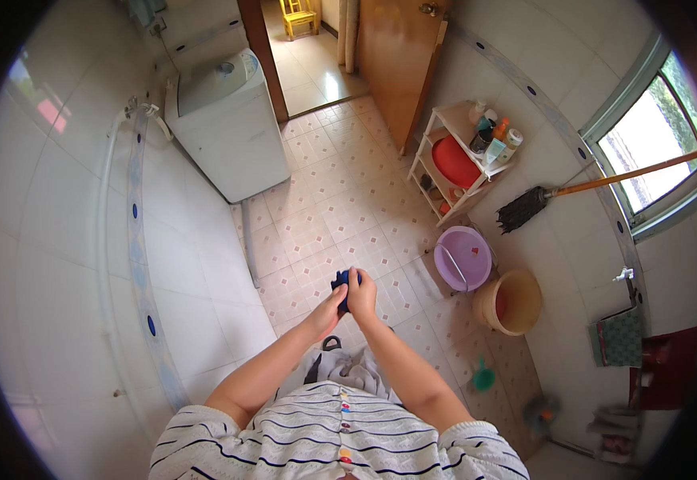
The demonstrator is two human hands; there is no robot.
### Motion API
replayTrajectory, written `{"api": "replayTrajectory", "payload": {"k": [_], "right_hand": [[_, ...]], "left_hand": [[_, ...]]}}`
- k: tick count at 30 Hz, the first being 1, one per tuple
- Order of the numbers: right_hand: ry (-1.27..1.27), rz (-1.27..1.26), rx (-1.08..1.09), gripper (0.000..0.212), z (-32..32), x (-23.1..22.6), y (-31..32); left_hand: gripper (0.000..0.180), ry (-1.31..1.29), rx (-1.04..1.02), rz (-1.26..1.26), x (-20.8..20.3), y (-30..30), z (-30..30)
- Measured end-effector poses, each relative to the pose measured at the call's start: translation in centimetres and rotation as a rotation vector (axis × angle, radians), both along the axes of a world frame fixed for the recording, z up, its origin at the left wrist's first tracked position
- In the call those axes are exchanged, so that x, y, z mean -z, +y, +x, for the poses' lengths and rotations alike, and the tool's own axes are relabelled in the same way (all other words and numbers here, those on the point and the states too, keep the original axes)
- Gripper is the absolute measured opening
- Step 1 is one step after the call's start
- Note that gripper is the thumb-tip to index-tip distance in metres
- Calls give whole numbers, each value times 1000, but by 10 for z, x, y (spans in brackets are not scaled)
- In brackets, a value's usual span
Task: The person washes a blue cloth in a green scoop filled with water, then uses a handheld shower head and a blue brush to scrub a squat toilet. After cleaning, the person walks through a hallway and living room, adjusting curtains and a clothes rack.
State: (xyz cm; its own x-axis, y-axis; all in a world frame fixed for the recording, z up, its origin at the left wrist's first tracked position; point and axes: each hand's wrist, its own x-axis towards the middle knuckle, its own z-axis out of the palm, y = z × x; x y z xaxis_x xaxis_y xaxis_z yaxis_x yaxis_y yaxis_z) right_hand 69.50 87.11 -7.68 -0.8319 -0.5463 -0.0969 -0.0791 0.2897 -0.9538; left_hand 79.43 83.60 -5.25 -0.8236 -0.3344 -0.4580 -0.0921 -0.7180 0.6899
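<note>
Both arms reach forward in front of my body, and the hands meet near the middle of the view. Between them is a small dark blue bundle [341, 280] that looks like bunched cloth; its exact kind is hard to make out. My left hand [327, 317] is closed against its near left side. Around its right side wraps my right hand [363, 296], thumb on top. Most of the bundle is hidden by the palms and fingers. Below the hands, a grey garment [348, 365] lies against my lap or waist.
A white washing machine [232, 132] stands at the far left, an open wooden door [396, 68] beyond. On the right are a shelf rack [420, 152] with bottles, a purple bucket [467, 254], a cream bucket [524, 300], a green scoop [483, 376] and a hanging mop [524, 210].
</note>
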Motion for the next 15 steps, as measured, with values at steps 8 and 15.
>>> {"api": "replayTrajectory", "payload": {"k": [8,15], "right_hand": [[-323,-64,235,32,-116,55,-82],[-1317,-593,-62,49,-227,-9,-166]], "left_hand": [[43,-141,-42,-1184,-5,-96,-79],[50,-398,156,-1901,-14,-194,-226]]}}
